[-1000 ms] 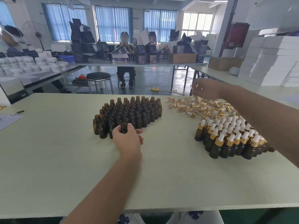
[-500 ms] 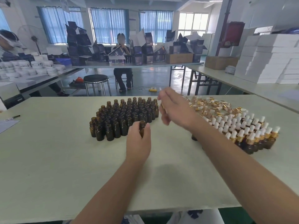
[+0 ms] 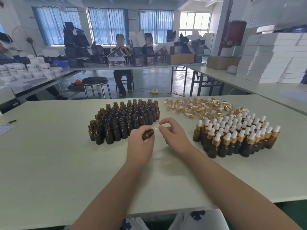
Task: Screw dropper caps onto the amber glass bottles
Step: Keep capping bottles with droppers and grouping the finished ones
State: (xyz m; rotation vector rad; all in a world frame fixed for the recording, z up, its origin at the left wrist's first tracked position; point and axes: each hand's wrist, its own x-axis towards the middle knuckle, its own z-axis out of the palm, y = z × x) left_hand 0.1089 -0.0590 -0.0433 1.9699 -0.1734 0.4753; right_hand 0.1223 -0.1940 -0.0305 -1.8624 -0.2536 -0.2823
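Above the tabletop's (image 3: 66, 163) middle, the left hand (image 3: 141, 144) grips an amber bottle (image 3: 148, 134) tilted rightward. The right hand's (image 3: 173, 136) curled fingers (image 3: 163, 126) pinch a dropper cap (image 3: 155, 128), only its clear pipette faintly visible, probably aimed into the mouth.

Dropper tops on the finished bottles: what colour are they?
White bulbs on gold collars, seen in head view.

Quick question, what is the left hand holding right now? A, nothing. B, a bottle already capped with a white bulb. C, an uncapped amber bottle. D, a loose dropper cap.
C: the left hand grips a tilted amber bottle with a bare neck, while the right hand pinches the dropper cap, its glass tube at the bottle's mouth.
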